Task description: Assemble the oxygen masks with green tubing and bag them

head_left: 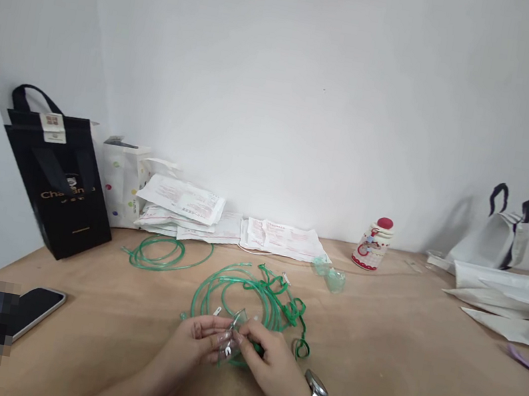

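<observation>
Between my fingertips is a clear greenish plastic mask, mostly hidden by the hands. My left hand pinches it from the left, its other fingers curled beneath. From the right, my right hand, with a watch on its wrist, grips the same piece between thumb and fingers. A small white C-shaped piece shows at the fingertips. Just behind the hands lies a coil of clear green tubing. Tangled dark green elastic straps rest over the coil's right side.
Another green tubing coil lies at back left, before stacked white packets. Clear green plastic pieces sit near a red-topped bottle. A black bag and phone are left; opened white wrappers lie right.
</observation>
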Tool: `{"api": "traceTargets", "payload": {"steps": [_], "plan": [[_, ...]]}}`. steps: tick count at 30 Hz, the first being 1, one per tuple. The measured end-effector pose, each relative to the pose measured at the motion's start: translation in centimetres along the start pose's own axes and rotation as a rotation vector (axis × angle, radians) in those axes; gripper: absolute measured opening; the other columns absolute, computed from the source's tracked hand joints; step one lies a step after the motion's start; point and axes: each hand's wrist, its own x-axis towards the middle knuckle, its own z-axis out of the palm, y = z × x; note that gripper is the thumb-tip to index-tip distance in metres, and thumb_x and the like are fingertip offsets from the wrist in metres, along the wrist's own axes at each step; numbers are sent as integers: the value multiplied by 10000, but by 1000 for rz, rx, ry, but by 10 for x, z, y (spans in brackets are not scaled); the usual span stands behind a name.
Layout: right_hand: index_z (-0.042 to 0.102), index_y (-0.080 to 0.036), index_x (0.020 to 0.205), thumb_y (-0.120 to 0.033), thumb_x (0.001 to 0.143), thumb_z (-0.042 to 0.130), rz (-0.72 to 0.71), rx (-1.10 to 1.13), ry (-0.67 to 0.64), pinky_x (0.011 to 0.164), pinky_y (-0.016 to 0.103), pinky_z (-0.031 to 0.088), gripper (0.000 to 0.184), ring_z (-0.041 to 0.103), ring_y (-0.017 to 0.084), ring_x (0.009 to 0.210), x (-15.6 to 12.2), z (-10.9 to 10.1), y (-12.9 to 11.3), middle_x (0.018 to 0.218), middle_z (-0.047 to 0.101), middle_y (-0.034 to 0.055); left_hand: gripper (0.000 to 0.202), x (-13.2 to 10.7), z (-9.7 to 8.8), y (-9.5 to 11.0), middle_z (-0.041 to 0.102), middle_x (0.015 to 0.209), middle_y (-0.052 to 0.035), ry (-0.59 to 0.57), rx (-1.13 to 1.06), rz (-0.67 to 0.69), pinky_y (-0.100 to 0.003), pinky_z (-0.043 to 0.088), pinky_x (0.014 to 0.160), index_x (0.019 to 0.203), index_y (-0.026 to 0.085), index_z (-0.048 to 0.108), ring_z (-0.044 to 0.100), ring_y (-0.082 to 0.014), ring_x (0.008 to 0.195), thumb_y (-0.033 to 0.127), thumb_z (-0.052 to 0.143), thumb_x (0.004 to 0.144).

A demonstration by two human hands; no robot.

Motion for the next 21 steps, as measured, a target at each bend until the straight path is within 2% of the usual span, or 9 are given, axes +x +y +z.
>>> {"api": "traceTargets", "payload": {"steps": [12, 21], "plan": [[511, -189, 714, -256, 845, 381, 17, 17, -28, 571, 205, 343, 196, 492, 115, 599, 1, -1, 0, 631, 531, -23, 406, 8, -8, -5, 706, 723, -68, -45, 40, 42, -283, 471, 662, 768, 142, 690, 627, -166, 663, 343, 797, 432], [490, -186, 702, -272, 847, 372, 35, 70, -53, 552, 208, 324, 206, 448, 109, 568, 1, -1, -1, 592, 488, -34, 376, 2, -2, 2, 698, 701, -80, -75, 53, 45, -297, 456, 655, 730, 133, 686, 620, -181, 662, 356, 788, 444]]}}
